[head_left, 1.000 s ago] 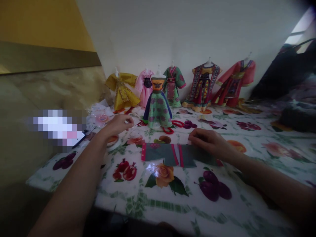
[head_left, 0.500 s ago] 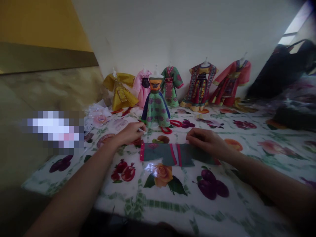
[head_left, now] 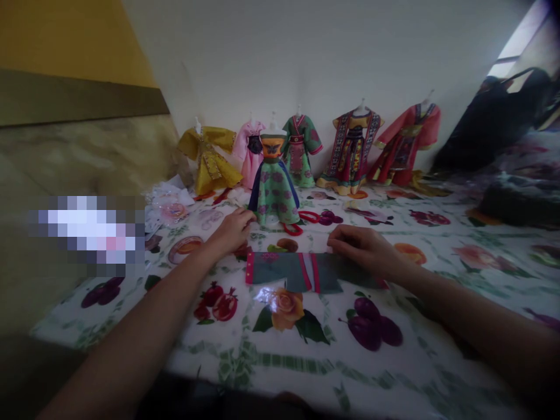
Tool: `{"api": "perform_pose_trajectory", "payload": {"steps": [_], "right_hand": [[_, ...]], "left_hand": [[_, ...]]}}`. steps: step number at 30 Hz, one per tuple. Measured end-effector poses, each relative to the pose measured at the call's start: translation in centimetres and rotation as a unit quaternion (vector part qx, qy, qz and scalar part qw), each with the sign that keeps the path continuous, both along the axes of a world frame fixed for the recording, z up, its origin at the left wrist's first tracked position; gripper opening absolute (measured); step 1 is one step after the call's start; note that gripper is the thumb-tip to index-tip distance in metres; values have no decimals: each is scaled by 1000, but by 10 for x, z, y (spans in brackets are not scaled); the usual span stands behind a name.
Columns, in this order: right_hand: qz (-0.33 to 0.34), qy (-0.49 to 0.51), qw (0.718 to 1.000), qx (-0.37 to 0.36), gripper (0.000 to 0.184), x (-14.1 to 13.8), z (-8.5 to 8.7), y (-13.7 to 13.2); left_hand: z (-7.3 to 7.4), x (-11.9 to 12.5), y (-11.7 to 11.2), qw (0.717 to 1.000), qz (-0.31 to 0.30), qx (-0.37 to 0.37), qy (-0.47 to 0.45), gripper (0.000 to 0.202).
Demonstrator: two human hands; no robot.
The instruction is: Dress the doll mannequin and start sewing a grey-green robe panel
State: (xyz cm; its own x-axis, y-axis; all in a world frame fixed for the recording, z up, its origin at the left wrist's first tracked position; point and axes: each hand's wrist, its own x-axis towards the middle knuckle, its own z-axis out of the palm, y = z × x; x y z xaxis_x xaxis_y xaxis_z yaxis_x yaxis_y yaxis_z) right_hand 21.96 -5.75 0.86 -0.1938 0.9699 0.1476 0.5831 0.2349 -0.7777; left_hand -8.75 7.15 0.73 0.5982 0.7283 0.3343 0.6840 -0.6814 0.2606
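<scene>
My right hand (head_left: 365,248) lies on the top edge of a flat grey-green doll garment (head_left: 293,273) with pink stripes, spread on a fruit-print tablecloth (head_left: 280,373) in front of me. My fingers (head_left: 339,234) sit close together on the cloth, though I cannot tell whether they pinch it or only press on it. My left hand (head_left: 231,231) is just above and to the left of the garment, apart from it, its curled fingers near the base of a green doll dress (head_left: 273,195) on a stand. Whether they hold anything small, I cannot tell. A red cord (head_left: 293,229) lies by the foot of the stand. Light, even fingertip pressure suits thin cloth like this: it should keep the piece flat and square, while a hard pinch could crease it or pull the pink strip (head_left: 249,268) at its left end out of line. Five more doll outfits (head_left: 350,154) stand in a row along the wall (head_left: 306,58), and a heap of white wrappers (head_left: 168,201) lies at the left of the table.
</scene>
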Motion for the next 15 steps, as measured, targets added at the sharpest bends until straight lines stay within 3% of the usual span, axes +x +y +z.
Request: {"api": "perform_pose_trajectory", "payload": {"steps": [8, 15], "right_hand": [[-3, -9, 1000, -4, 29, 0, 2, 0], [-8, -16, 1000, -3, 31, 0, 5, -1]], "left_hand": [[17, -16, 7, 996, 88, 26, 8, 22], [30, -35, 9, 990, 120, -27, 62, 18]]}}
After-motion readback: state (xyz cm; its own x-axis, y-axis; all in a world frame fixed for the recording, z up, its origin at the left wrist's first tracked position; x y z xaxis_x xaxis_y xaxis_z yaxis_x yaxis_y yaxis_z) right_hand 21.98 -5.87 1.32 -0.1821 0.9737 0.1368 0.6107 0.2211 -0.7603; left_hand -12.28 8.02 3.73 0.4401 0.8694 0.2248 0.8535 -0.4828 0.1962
